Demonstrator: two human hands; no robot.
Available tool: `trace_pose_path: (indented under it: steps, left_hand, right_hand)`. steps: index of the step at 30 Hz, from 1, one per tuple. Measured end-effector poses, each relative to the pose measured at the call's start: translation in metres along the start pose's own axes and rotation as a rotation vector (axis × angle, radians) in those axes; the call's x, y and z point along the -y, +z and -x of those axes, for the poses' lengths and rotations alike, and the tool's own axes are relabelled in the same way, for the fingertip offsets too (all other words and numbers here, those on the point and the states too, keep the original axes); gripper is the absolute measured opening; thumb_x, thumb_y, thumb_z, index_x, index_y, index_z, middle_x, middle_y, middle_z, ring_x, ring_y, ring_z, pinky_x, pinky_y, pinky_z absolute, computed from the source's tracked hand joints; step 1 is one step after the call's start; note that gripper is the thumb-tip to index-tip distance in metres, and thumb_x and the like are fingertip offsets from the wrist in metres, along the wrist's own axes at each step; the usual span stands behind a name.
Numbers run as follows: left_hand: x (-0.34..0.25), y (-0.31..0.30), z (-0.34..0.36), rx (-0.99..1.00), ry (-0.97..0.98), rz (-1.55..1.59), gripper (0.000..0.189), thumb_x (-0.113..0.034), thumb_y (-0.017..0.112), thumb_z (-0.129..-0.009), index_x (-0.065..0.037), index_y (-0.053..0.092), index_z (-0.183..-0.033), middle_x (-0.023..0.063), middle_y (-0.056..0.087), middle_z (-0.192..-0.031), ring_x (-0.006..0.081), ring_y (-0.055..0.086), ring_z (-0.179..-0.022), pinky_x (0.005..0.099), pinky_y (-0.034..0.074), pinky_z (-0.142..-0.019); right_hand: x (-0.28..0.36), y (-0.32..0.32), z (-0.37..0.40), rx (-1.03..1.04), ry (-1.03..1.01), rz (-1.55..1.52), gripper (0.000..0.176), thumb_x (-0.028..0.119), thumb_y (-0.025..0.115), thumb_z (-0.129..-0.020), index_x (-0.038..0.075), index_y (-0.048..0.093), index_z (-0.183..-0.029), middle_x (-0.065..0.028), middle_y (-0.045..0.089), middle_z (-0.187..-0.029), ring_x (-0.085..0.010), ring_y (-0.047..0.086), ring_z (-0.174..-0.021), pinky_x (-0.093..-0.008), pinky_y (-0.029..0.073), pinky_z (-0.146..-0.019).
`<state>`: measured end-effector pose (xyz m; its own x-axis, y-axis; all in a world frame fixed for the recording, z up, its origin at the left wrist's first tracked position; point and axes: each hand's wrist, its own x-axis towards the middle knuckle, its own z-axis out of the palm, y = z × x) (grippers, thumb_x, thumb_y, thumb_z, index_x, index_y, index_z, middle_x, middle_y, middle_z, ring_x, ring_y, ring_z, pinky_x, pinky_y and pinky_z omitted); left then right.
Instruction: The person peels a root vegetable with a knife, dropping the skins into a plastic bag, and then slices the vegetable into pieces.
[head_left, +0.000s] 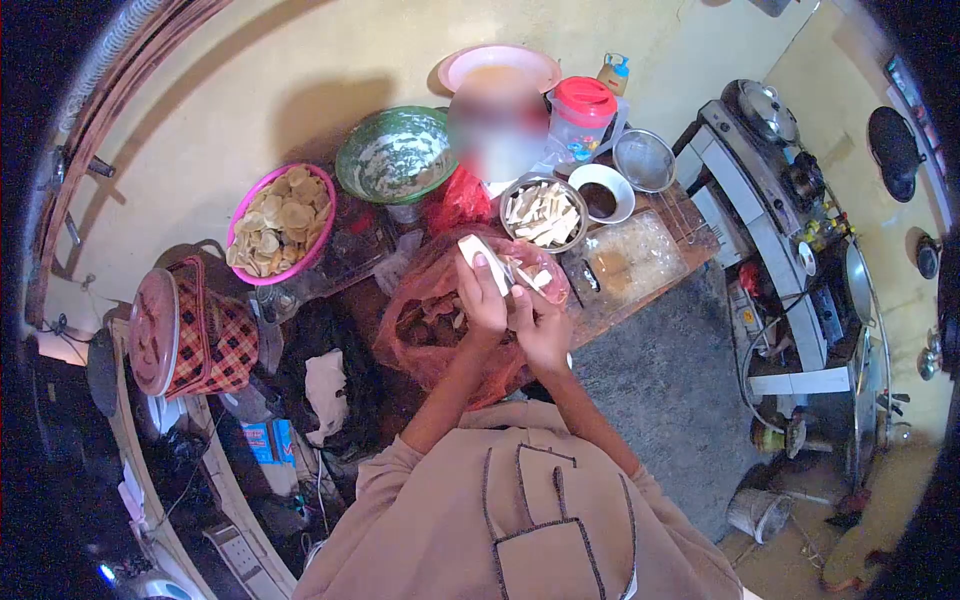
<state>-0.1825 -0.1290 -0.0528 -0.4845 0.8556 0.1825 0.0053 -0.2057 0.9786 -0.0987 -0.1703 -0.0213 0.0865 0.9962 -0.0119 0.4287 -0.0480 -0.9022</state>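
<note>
My left hand [483, 300] is closed round a long, pale white piece [478, 258] that looks like a peeled root. Close beside it, my right hand [540, 328] has its fingers curled in; whatever it grips is too small and hidden to name. Both hands are above a red plastic bag [400, 335], which stands open with brownish scraps inside. A few white pieces [535, 278] lie just beyond my right hand. Behind them a metal bowl [508, 228] holds many cut white sticks [545, 212].
A pink basket of round chips [280, 222], a green basin [375, 160] and a red-lidded jug [585, 110] stand around the work spot. A white bowl [625, 190], a sieve [645, 160] and a wooden board [640, 255] are on the right. A stove counter [765, 230] stands farther right.
</note>
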Motion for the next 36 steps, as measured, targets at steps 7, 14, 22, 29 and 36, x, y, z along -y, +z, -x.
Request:
trace_pose_path:
  steps: [7,14,22,29,36]
  left_hand:
    - [-0.009,-0.004,-0.004,0.041,0.018,0.139,0.034,-0.028,0.031,-0.092,0.000,0.042,-0.108,0.0138,0.052,-0.085,0.0217,0.052,-0.074,0.0333,0.042,-0.068]
    - [-0.017,-0.002,-0.002,0.057,0.099,-0.065,0.032,-0.025,0.030,-0.092,0.001,0.041,-0.107,0.0141,0.052,-0.085,0.0234,0.052,-0.074,0.0343,0.041,-0.068]
    - [0.002,-0.005,-0.005,0.032,0.195,0.095,0.032,-0.019,0.031,-0.091,0.005,0.038,-0.111,0.0179,0.052,-0.087,0.0265,0.053,-0.076,0.0361,0.042,-0.069]
    - [0.000,-0.008,0.000,0.059,0.299,-0.046,0.036,-0.022,0.034,-0.089,0.005,0.036,-0.112,0.0172,0.052,-0.087,0.0267,0.053,-0.075,0.0351,0.042,-0.069]
    - [0.020,-0.016,-0.006,0.191,0.247,0.217,0.043,-0.037,0.033,-0.089,0.001,0.038,-0.108,0.0113,0.051,-0.088,0.0177,0.051,-0.077,0.0308,0.043,-0.066]
  right_hand:
    - [-0.008,-0.005,-0.009,0.207,0.050,-0.375,0.032,0.030,0.047,-0.087,0.001,0.060,-0.094,-0.0134,0.062,-0.073,-0.0238,0.059,-0.069,-0.0310,0.043,-0.066]
    - [0.017,-0.010,0.001,0.031,-0.053,0.043,0.036,0.037,0.044,-0.087,0.008,0.060,-0.104,-0.0159,0.063,-0.083,-0.0260,0.060,-0.080,-0.0284,0.043,-0.077]
    - [-0.005,0.001,-0.007,0.165,0.062,-0.396,0.037,0.036,0.044,-0.087,0.008,0.059,-0.105,-0.0176,0.062,-0.083,-0.0255,0.059,-0.081,-0.0299,0.041,-0.080]
    - [0.005,-0.008,-0.005,0.142,0.000,-0.153,0.037,0.031,0.046,-0.088,-0.001,0.056,-0.105,-0.0065,0.060,-0.076,-0.0158,0.053,-0.069,-0.0265,0.042,-0.067]
    - [-0.003,-0.011,-0.007,0.335,0.213,-0.515,0.038,0.033,0.044,-0.089,-0.001,0.059,-0.095,-0.0028,0.059,-0.065,-0.0145,0.051,-0.056,-0.0297,0.040,-0.056]
